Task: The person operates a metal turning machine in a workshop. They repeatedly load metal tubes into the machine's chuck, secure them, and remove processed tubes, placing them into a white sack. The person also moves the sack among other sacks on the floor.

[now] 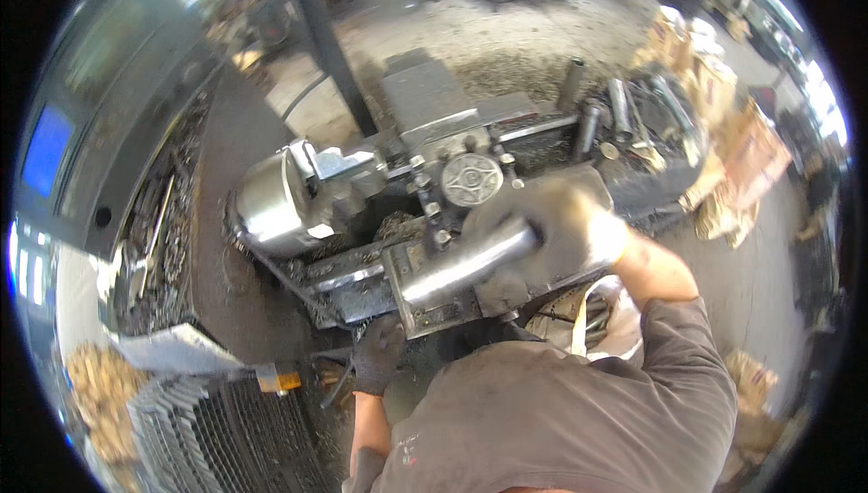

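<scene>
In my gloved right hand (565,222), blurred by motion, is the right end of a shiny metal cylinder (466,265), held tilted over the lathe's carriage. My fingers on it are smeared. The lathe's chuck (271,203) is left of the cylinder, with its jaws (336,165) facing right. Just beyond the cylinder stands the tool post, capped by a round plate (472,180) and ringed by bolts. Low at the carriage's front left, my gloved left hand (378,348) looks closed beside a thin dark lever (338,388); what its fingers hold is hidden.
Metal tubes (620,109) and tools lie on the lathe's right end. The grey headstock (258,131) stands left, with metal pieces on it. Stacked angled metal parts (221,430) fill the lower left. Brown sacks (746,158) stand right, and a white bag (610,317) sits near my right arm.
</scene>
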A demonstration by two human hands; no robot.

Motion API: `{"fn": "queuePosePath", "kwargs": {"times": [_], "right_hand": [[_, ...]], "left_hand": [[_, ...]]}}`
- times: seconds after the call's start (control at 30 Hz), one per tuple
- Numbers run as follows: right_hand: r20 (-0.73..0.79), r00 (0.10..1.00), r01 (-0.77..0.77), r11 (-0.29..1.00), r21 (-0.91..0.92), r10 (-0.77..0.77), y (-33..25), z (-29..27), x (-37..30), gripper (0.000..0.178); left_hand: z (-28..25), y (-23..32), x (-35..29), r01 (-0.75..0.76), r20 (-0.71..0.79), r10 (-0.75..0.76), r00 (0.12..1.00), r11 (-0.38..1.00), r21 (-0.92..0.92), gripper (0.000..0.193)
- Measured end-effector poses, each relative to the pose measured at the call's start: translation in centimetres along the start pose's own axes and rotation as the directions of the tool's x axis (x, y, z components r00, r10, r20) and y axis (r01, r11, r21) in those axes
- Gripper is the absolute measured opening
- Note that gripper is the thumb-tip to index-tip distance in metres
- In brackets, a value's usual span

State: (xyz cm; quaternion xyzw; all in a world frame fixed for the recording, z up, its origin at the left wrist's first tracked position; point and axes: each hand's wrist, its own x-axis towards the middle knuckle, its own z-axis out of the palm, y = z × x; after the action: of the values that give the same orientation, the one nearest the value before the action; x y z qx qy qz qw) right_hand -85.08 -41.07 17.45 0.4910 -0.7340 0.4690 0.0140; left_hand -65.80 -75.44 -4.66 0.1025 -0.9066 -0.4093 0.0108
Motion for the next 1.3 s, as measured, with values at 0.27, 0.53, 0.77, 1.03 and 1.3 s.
{"fn": "queuePosePath", "kwargs": {"times": [0.27, 0.53, 0.77, 1.03, 1.3], "right_hand": [[0.219, 0.867, -0.035, 0.494, -0.869, 0.447, 14.1, -3.7, 15.0, 0.019], [0.593, 0.741, -0.044, 0.905, -0.423, 0.314, 26.6, 0.7, 13.6, 0.016], [0.711, 0.388, -0.476, 0.788, -0.389, 0.586, 22.1, 5.5, 21.9, 0.046], [0.488, 0.65, -0.604, 0.786, -0.133, 0.582, 20.5, 8.1, 21.4, 0.07], [-0.32, 0.896, -0.429, 0.784, -0.448, 0.307, 10.7, -6.0, 5.2, 0.052]], "left_hand": [[0.9, -17.5, -5.8, -0.058, -0.224, -0.765, 0.604, 0.239, -0.969, 0.052], [-6.7, -16.7, -8.1, -0.175, -0.389, -0.826, 0.408, 0.348, -0.921, 0.062], [-10.7, -16.2, -8.9, -0.163, -0.17, -0.837, 0.519, 0.099, -0.982, 0.039], [-9.1, -22.7, -9.5, -0.117, -0.413, -0.751, 0.516, 0.416, -0.902, 0.023], [-10.3, -13.8, -9.6, 0.356, -0.943, -0.2, 0.265, 0.929, -0.097, 0.04]]}}
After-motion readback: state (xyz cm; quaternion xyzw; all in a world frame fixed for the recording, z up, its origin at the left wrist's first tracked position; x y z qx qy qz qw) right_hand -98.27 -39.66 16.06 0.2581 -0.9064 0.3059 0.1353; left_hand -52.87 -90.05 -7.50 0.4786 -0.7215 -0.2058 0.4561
